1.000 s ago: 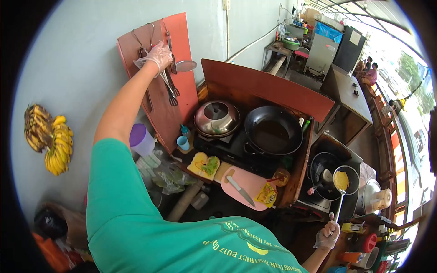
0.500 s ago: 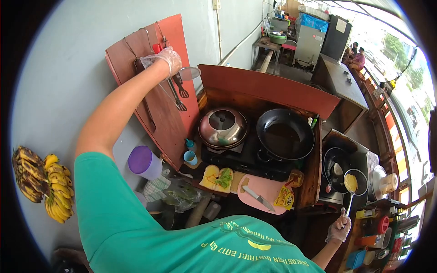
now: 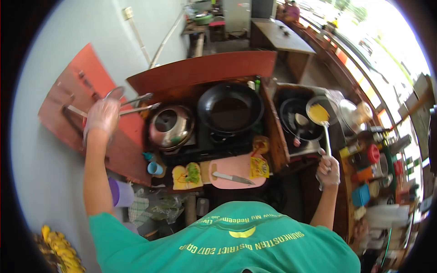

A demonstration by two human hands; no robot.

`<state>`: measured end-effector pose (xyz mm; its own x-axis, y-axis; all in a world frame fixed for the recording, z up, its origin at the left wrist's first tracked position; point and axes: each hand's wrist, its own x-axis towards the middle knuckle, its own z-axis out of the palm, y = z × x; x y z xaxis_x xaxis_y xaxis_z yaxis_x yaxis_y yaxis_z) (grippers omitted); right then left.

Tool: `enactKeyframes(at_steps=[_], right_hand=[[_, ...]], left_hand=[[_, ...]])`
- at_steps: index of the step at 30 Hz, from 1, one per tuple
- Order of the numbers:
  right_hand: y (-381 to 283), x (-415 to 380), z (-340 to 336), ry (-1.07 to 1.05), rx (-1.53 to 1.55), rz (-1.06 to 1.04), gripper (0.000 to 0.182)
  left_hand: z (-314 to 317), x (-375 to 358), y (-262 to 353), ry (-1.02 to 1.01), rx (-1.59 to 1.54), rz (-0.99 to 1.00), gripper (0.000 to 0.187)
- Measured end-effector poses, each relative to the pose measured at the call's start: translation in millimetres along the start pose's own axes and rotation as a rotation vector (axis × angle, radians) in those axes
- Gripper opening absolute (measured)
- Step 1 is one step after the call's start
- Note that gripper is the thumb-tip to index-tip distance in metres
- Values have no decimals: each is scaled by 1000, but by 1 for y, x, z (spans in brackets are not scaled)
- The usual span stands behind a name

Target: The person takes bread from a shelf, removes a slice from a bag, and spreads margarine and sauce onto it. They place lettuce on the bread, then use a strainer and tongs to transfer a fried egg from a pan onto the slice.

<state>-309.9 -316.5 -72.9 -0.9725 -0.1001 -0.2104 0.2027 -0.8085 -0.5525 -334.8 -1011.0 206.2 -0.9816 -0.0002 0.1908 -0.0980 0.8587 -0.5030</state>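
My left hand, in a clear plastic glove, is closed on a pair of metal tongs, whose two arms point right toward the lidded pan. Behind the fingers shows a small round strainer against the red board. At the right, my gloved right hand grips the long handle of a round skimmer. In its bowl lies a flat yellow piece of food, held over the right edge of a black frying pan. A ladle rests inside that pan.
A black wok and a shiny lidded pan sit on the stove. In front lie bread slices with lettuce and a pink cutting board with a knife. The red board leans at left.
My left hand has lowered from the hanging utensils, the tongs now swung out sideways. The view has turned right; the skimmer with the yellow food stays near the frying pan.
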Motion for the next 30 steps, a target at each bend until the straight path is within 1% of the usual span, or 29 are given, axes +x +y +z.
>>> enactKeyframes(at_steps=[1,3,4,5,7,9,11,14,15,17,19,22,23,25,26,28,29,30], right_hand=[[-4,-1,1,-29,-49,11,30],[-13,-1,3,25,-123,37,29],[-18,-1,1,10,-151,42,32],[-22,-4,5,25,-137,26,32],[-32,-14,25,69,-233,47,35],[-44,-19,33,33,-288,78,36],[-55,-24,37,-5,-363,91,35],[-71,-29,32,-27,-410,136,33],[-76,-32,32,-31,-421,143,33],[-86,-37,31,-66,-426,162,31],[-94,-39,26,-82,-390,182,30],[-107,-43,12,-75,-391,200,30],[-111,-44,9,-67,-383,193,30],[-117,-46,2,-97,-363,233,31],[-120,-47,-3,-94,-358,231,31],[-126,-47,-11,-123,-356,252,33],[-130,-48,-14,-123,-355,250,33],[-133,-50,-18,-118,-337,267,34]], left_hand=[[-2,-14,20,28,-76,59,16],[9,-25,71,27,-459,67,13],[10,-25,103,-32,-672,56,15],[13,-23,139,-95,-881,40,16],[51,-9,221,40,-1225,136,20],[66,18,307,-26,-1519,157,24],[54,42,373,64,-1511,261,26],[32,76,427,201,-1312,280,27],[24,85,436,167,-1213,242,30],[12,98,446,174,-1135,247,33],[14,108,454,227,-1045,261,34],[11,113,458,145,-991,300,34],[18,117,461,198,-1009,347,34],[32,125,466,243,-1114,460,36],[33,127,466,240,-1112,466,36],[34,133,464,12,-1090,481,37],[37,137,461,12,-1088,482,37],[43,142,459,-166,-1259,488,37]])
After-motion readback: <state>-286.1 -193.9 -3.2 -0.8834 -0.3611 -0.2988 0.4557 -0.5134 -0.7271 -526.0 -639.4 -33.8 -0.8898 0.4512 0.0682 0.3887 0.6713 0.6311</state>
